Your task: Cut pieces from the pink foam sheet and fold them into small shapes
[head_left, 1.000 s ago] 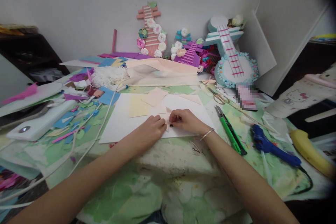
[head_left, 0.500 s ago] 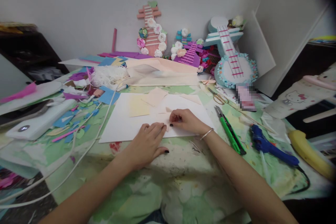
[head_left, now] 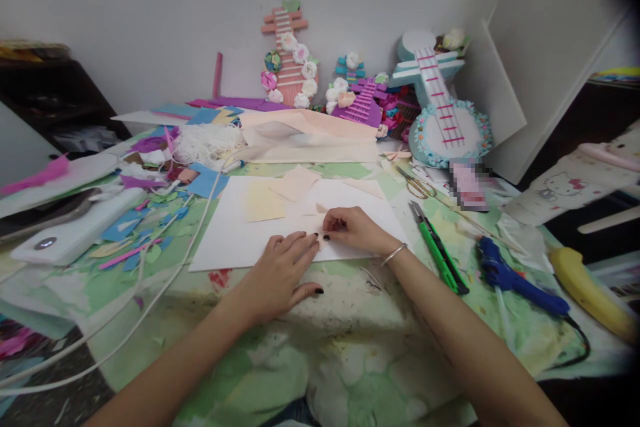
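A white sheet or board [head_left: 225, 243] lies on the table in front of me. My left hand [head_left: 285, 270] rests flat over its near edge, fingers stretched out and thumb apart, the fingertips pressing by a small peach scrap mostly hidden under them. Close beside those fingertips is my right hand [head_left: 347, 228], its fingers curled into a pinch; what they hold, if anything, is too small to make out. Farther up the sheet lie a pale yellow paper square [head_left: 264, 201] and a peach paper piece [head_left: 300, 180].
Right of the sheet lie a green utility knife [head_left: 440, 253], scissors [head_left: 419, 185] and a blue glue gun [head_left: 520, 283]. A white power bank [head_left: 75, 233], paper scraps and a white cable [head_left: 200, 227] occupy the left. Decorated paper-craft instruments [head_left: 443, 113] stand along the wall.
My left fingertips have slid slightly to the right, toward my right hand, covering more of the small peach scrap. My right hand has hardly moved.
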`<state>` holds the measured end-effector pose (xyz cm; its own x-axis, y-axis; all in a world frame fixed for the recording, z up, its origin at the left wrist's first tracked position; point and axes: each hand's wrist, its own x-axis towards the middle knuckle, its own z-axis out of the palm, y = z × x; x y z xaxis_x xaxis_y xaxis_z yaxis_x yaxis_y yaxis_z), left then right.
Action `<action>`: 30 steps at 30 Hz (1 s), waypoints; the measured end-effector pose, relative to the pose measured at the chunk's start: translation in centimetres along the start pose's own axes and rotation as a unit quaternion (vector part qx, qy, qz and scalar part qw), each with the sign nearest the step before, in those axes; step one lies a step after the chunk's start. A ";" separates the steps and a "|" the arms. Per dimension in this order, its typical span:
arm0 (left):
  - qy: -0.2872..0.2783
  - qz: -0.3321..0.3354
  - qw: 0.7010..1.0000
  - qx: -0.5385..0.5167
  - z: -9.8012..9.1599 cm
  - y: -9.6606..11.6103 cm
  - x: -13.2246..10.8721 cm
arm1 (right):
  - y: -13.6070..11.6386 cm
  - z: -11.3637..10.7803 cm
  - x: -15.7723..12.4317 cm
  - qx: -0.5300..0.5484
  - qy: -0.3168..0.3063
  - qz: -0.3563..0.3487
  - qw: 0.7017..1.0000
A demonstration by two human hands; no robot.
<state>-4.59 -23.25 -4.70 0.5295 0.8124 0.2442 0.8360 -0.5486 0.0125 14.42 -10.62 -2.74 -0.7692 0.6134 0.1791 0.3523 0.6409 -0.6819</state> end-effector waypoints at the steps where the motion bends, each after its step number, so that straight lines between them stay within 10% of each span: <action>1: 0.001 0.003 1.000 -0.001 0.0 0.0 0.0 | 0.0 0.0 0.0 0.000 -0.001 0.000 1.000; 30: -0.044 -0.027 0.998 -0.040 -0.9 0.5 0.6 | 0.0 -0.2 -0.3 -0.053 0.024 0.014 0.998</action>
<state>-3.96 -23.25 -3.72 0.4978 0.8532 0.1557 0.8510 -0.5152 0.1021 14.79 -10.72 -2.63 -0.7333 0.6509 0.1964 0.4289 0.6669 -0.6093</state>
